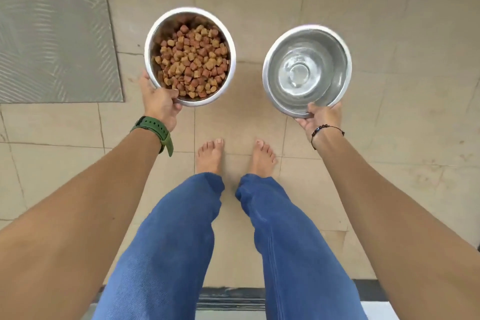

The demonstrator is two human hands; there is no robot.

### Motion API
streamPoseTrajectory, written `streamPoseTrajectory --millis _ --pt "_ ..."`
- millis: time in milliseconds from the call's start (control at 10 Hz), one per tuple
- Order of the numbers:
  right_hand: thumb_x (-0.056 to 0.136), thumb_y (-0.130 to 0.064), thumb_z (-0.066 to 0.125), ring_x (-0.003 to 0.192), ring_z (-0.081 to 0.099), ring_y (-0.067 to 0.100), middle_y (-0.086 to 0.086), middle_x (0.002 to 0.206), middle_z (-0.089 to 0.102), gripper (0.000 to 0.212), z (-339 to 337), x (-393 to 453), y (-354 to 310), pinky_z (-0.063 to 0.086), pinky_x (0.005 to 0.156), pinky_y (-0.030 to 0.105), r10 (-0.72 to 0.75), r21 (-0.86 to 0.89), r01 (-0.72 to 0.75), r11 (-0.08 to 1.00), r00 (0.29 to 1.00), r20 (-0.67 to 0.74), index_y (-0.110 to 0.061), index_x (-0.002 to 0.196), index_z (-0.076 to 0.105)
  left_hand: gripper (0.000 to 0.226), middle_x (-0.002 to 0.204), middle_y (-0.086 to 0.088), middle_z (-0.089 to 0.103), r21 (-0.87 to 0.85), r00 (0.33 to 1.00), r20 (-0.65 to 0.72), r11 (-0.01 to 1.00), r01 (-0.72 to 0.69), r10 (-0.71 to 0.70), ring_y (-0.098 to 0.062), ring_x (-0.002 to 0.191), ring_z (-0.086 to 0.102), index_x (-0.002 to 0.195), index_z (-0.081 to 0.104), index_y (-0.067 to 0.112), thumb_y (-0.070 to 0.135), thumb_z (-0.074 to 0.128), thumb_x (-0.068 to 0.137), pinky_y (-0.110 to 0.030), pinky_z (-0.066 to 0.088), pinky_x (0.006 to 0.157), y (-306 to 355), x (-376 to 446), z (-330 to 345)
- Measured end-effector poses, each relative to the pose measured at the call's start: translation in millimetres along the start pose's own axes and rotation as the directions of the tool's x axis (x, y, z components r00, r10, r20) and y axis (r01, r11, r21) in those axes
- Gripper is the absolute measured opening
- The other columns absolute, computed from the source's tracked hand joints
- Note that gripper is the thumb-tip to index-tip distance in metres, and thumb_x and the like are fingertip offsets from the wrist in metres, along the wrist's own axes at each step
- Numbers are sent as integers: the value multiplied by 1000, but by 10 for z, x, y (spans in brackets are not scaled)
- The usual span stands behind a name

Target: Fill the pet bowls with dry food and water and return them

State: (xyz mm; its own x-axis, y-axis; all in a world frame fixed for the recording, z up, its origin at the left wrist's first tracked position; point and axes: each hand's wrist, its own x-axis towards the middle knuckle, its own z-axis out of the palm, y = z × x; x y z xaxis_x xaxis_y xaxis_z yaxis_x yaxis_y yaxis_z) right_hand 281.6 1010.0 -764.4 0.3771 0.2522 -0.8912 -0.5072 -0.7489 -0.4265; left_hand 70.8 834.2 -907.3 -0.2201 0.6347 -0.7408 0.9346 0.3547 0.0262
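A steel bowl heaped with brown dry kibble hangs above the tiled floor, left of centre. My left hand grips its near rim, thumb over the edge. To the right, a second steel bowl holds clear water. My right hand grips that bowl's near rim from below, thumb on the lip. Both bowls are held roughly level in front of me, a short gap between them.
Beige floor tiles spread all around. A grey ribbed mat lies at the upper left. My bare feet stand below the bowls. A dark threshold strip runs behind my legs.
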Motion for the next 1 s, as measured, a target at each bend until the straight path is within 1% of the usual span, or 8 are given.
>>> streamPoseTrajectory --millis 100,200,400,500,700,800,900,1000 --pt "86 18 39 89 63 27 1 101 57 59 88 413 301 51 84 57 33 47 -33 998 999 -1 -21 130 39 54 100 -11 56 -74 999 43 997 10 -7 -29 94 56 116 37 16 7 63 70 -39 47 79 -109 173 117" --pt "85 18 40 104 62 32 7 117 57 58 158 847 637 50 85 59 77 50 -75 996 996 -34 -23 126 42 56 99 -11 55 100 994 -1 989 -107 107 -29 92 54 114 39 16 7 66 66 -38 47 77 -139 261 339" --pt "86 15 44 106 62 30 8 125 57 57 163 1211 977 56 61 44 105 56 -100 993 990 -94 -23 128 42 48 86 -11 60 187 962 -210 973 -138 177 -29 79 59 105 46 14 6 69 63 -36 48 66 -216 373 608" --pt "87 14 44 83 63 24 4 110 56 47 150 1285 1056 56 63 43 103 57 -98 994 990 -97 -22 118 44 39 82 -10 58 151 971 -206 984 -91 122 -29 79 57 101 40 15 1 59 70 -39 45 65 -206 389 655" --pt "85 11 48 98 65 30 7 114 59 44 138 1343 1100 57 75 47 102 7 -102 995 989 -109 -21 115 45 34 85 -11 57 113 960 -247 988 -109 134 -31 83 56 103 37 16 2 47 74 -41 44 69 -230 398 706" --pt "87 0 57 90 67 28 14 119 59 42 175 1198 992 58 60 39 190 -125 -206 971 973 -127 -10 126 42 31 91 -10 57 107 960 -239 986 -127 149 -30 89 55 105 36 17 6 30 77 -42 43 74 -216 353 657" --pt "83 -9 62 90 66 25 12 106 59 44 146 1040 921 59 72 40 177 -257 -231 938 960 -218 -5 122 43 31 97 -10 56 111 970 -199 987 -118 139 -30 92 54 108 35 17 6 32 79 -42 44 76 -214 326 589" --pt "81 -11 60 54 42 16 0 69 40 30 99 655 729 35 36 15 -30 -409 -69 910 973 -230 -18 103 41 32 98 -10 57 133 984 -125 985 -108 124 -29 91 56 110 37 16 6 41 80 -42 46 73 -172 245 473"
